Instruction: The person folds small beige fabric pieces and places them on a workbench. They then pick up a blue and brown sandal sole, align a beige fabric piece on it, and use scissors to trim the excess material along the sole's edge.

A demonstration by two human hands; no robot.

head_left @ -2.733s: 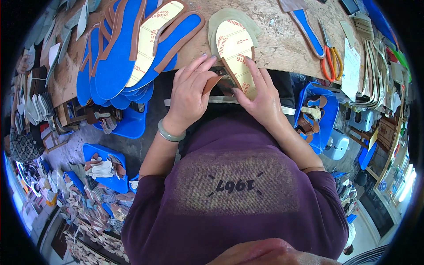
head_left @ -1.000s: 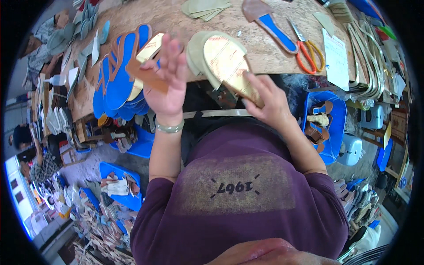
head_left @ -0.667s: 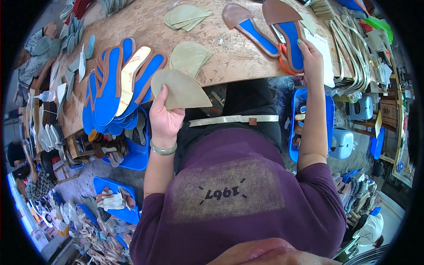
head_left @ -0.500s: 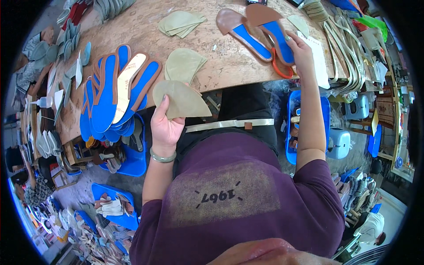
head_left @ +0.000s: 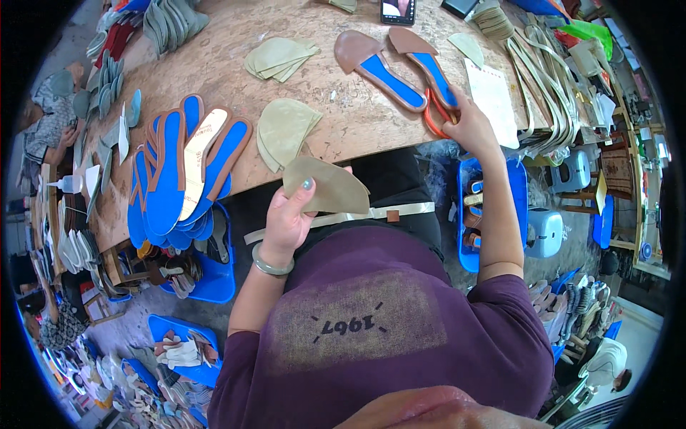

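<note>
head view, nearest first: the person in a purple shirt sits at a wooden workbench (head_left: 336,114), and the left hand (head_left: 286,222) is closed in a pinch on a tan, fan-shaped leather piece (head_left: 325,187), thumb on top and fingers beneath, held just off the bench's near edge above the lap. just beyond it, a small stack of matching tan pieces (head_left: 286,132) lies on the bench, and to its left sits a pile of blue-and-tan insoles (head_left: 182,171). farther out on the right, the right hand (head_left: 468,125) reaches across the bench and curls onto the orange-handled scissors (head_left: 434,118), which lie partly under two brown sandal soles with blue insets (head_left: 400,64); whether the fingers are already through the loops cannot be told. another heap of tan pieces (head_left: 279,57) and a phone (head_left: 399,10) lie at the far side. judging from this, the step goes best if the scissors are slid clear of the soles rather than lifted straight up, so the soles are not dragged. the held piece looks thin and floppy, so a firm pinch near its straight edge would keep it flat for whatever the scissors do.
</note>
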